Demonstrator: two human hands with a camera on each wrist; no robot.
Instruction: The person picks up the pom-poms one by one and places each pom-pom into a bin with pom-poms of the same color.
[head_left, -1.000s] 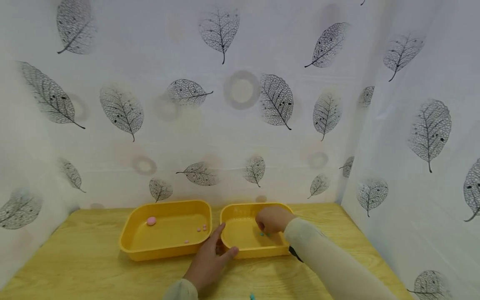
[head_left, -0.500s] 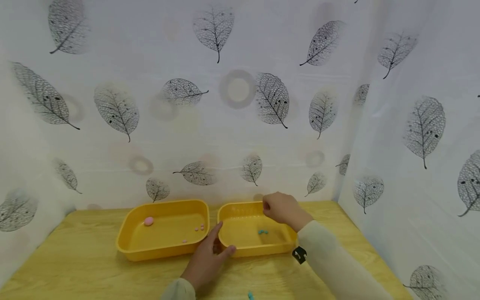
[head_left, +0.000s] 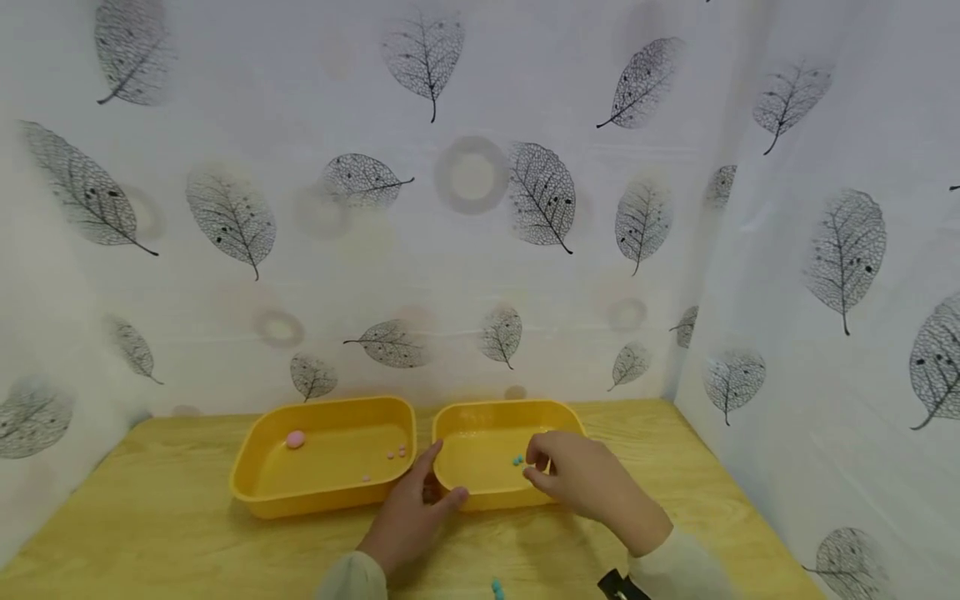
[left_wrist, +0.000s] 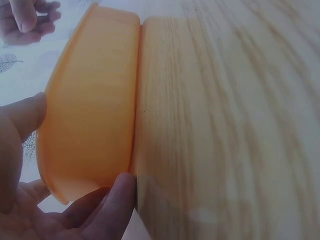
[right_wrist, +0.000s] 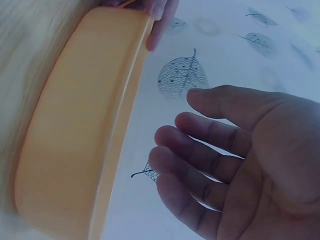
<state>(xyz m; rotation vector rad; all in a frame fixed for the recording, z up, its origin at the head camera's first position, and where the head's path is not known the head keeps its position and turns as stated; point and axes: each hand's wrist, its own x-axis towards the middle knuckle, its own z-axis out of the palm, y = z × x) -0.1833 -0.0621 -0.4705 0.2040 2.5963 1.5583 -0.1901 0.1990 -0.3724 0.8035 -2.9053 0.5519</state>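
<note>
The smaller yellow tray stands right of centre on the table. At its front left corner, my left hand grips it, thumb on the front side and fingers round the left side. Several small teal pieces lie on the tray's floor. Over the tray's right part hovers my right hand, thumb and fingers apart and loosely bent. In the right wrist view that hand's fingers have nothing between them. Part of the tray's right side is hidden behind the right hand.
A larger yellow tray stands to the left, holding a pink oval piece and several tiny pink pieces. Another teal piece lies on the wooden table near the front. A leaf-patterned curtain rises behind.
My right hand came up from inside the smaller tray towards its back rim, then moved back nearer over the tray as its fingers loosened. The left hand stayed on the corner.
</note>
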